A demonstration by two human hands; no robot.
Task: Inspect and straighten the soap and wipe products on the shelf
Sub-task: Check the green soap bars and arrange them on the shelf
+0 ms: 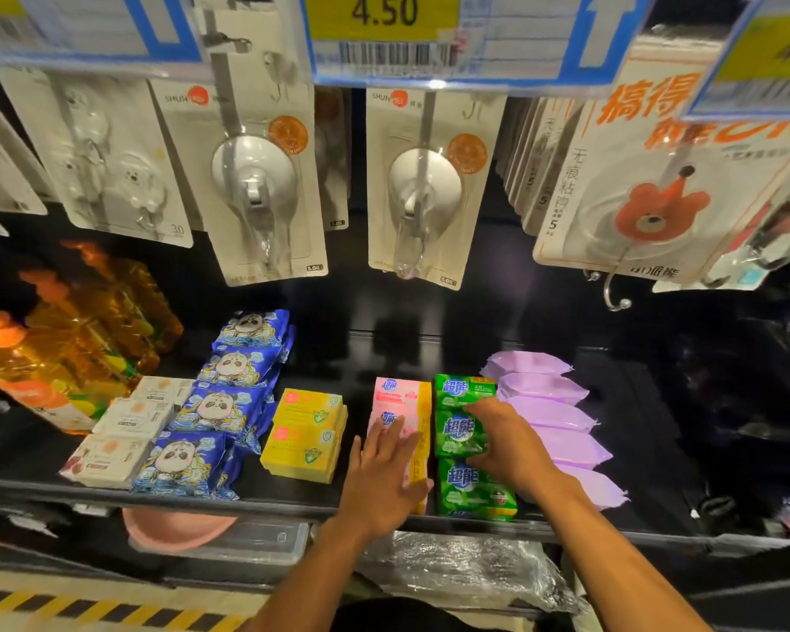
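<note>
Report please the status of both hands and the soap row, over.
Left hand flat on the pink soap packs. Right hand grips the middle green soap pack. Purple wipe packs right beside the green row.

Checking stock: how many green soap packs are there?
3 in one column: back pack, middle pack gripped by the right hand, front pack. More may hide underneath.
</note>
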